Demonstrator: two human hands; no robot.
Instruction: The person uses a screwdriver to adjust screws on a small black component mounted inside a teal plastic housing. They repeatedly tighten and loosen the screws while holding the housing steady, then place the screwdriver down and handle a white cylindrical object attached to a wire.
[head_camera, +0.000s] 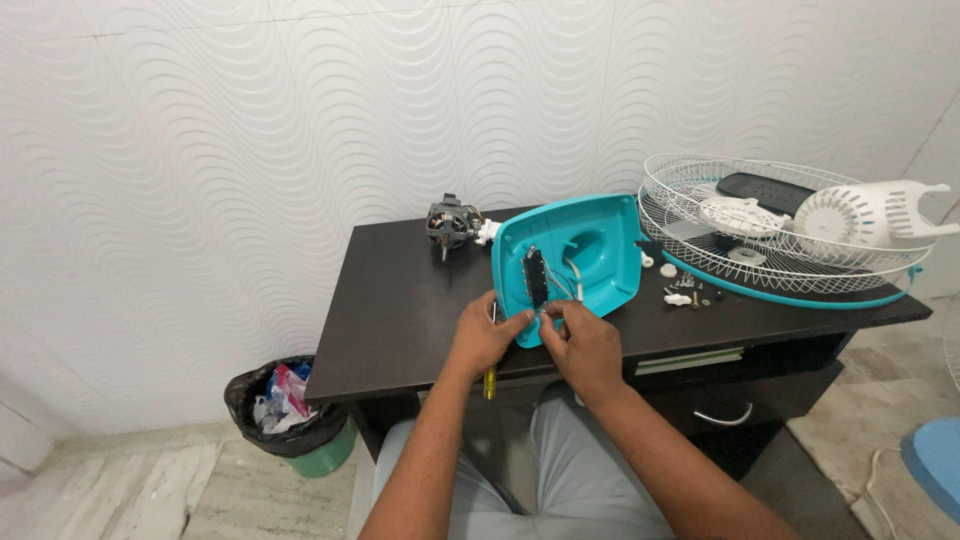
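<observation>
Both hands, left hand (487, 335) and right hand (583, 345), pinch thin wires at the turquoise plastic fan base (590, 250), fingers closed; better to brace the base flat on the dark counter (400, 310).

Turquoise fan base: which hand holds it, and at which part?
Both: left hand and right hand grip the turquoise fan base at its near lower edge.
</observation>
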